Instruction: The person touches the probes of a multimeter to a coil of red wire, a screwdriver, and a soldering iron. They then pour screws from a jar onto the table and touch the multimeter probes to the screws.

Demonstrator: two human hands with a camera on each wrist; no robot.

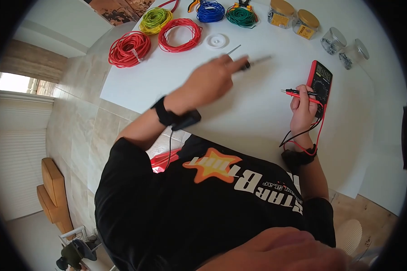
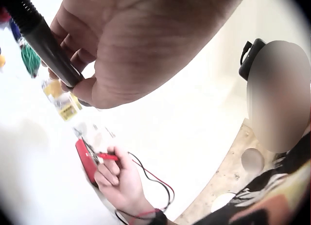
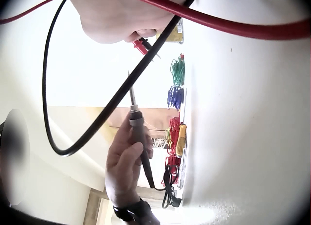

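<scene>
My left hand (image 1: 212,79) grips a soldering iron (image 3: 138,132) by its dark handle, held above the white table (image 1: 267,108). Its metal tip is blurred and points right in the head view. A thin metal shaft (image 1: 234,49) lies on the table just beyond this hand. In my right hand (image 1: 304,110) are a red and a black test probe (image 1: 294,92), pinched together with their tips toward the left hand. The red-and-black multimeter (image 1: 321,81) lies right beside that hand, partly covered by it. The probe leads (image 1: 321,131) loop down around the right wrist.
Along the far side lie coils of red (image 1: 130,49), yellow-green (image 1: 155,21), blue (image 1: 210,11) and green wire (image 1: 241,16). A white spool (image 1: 216,41) sits near them. Several lidded clear jars (image 1: 305,24) stand at the back right. A yellow-handled screwdriver (image 3: 181,140) lies near the coils.
</scene>
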